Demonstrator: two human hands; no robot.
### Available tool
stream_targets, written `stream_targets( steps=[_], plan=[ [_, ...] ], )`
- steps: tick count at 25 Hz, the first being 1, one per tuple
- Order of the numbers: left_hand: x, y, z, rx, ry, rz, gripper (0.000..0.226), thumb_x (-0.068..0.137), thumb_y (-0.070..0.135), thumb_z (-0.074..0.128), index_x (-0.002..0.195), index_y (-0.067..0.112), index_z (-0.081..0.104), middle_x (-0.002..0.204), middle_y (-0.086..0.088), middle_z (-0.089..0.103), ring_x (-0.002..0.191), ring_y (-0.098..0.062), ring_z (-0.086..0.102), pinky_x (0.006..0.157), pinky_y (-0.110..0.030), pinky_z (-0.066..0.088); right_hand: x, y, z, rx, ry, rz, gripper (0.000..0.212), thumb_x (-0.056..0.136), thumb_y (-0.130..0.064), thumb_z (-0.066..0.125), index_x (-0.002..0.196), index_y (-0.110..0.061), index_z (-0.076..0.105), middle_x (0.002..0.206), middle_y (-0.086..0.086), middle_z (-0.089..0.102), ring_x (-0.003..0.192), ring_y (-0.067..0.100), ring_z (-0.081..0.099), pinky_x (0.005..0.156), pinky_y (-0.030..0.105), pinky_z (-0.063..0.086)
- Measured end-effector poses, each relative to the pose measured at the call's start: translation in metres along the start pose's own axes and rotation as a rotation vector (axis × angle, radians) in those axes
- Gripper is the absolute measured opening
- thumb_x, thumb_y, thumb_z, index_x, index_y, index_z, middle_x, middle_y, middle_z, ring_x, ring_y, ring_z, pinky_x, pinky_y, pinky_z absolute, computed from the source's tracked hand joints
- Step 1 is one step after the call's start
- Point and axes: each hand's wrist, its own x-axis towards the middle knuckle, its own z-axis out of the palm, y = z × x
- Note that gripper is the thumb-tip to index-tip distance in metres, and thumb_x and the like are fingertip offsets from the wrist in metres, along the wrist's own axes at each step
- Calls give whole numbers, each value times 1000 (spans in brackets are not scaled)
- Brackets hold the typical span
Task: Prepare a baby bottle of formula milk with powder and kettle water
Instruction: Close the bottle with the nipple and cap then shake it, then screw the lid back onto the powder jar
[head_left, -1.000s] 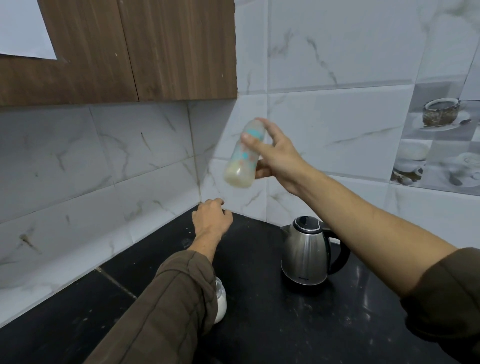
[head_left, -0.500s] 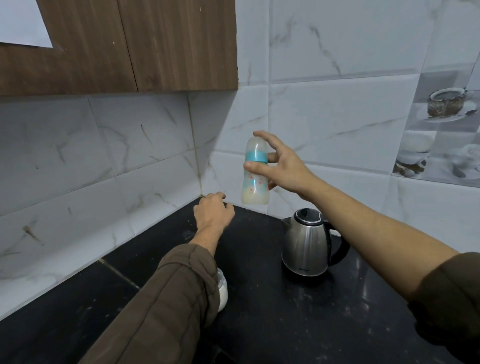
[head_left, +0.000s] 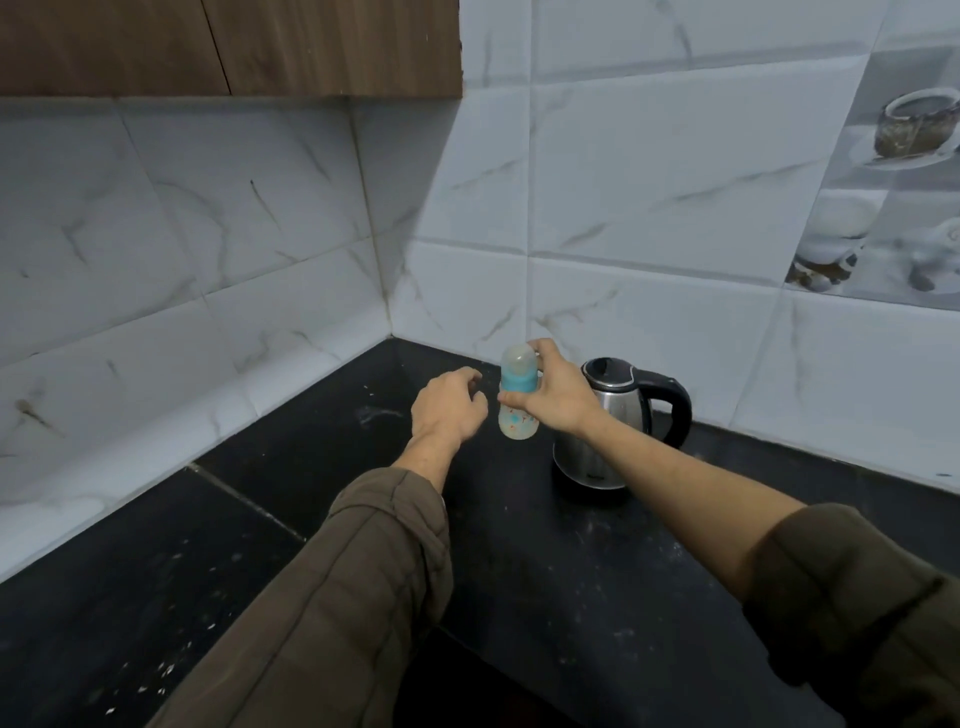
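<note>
over the counter, your right hand clamps the baby bottle upright, just left of the kettle; your left hand hovers beside it, fingers loosely curled, empty.

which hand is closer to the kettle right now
Right. The right hand grips the baby bottle just beside the kettle; the left hand hovers farther left, beyond the bottle.

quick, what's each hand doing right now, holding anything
Left hand: open, fingers loosely curled, holding nothing.
Right hand: gripping the baby bottle, which is upright.
</note>
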Motion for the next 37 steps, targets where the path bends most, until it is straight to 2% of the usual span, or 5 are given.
stream_targets(
  steps=[11,25,31,34,37],
  plan=[
    [-24,-31,34,-15,-136,-65,38,96,24,61,133,31,64,122,7,71,111,-20,66,90,-37,54,-34,59,61,-104,-148,110,64,75,-38,92,126,-22,58,117,1,70,108,22,67,95,46,58],
    [-21,-62,32,15,-129,-164,39,96,26,60,134,29,64,124,7,71,116,-22,65,93,-37,52,-40,86,87,-130,-245,221,65,70,-32,97,120,-24,55,117,-1,68,112,22,67,96,45,58],
    [-17,-73,16,17,-95,-182,39,94,28,61,133,29,65,123,7,71,116,-22,65,95,-37,52,-37,68,69,-49,-211,218,100,65,-67,89,145,-25,47,132,-7,60,120,16,60,103,42,55],
    [-12,-80,-3,9,-41,-188,39,95,28,61,134,28,64,125,5,71,117,-23,65,98,-39,53,-24,30,61,13,23,78,73,85,-64,75,140,-21,56,126,-5,64,110,12,62,97,34,54],
    [-11,-94,-26,13,15,-201,39,98,25,58,136,26,63,127,1,70,117,-25,64,98,-41,54,1,-17,75,-79,65,-97,27,99,-34,66,121,-19,68,110,-2,71,97,15,67,90,36,56]
  ],
)
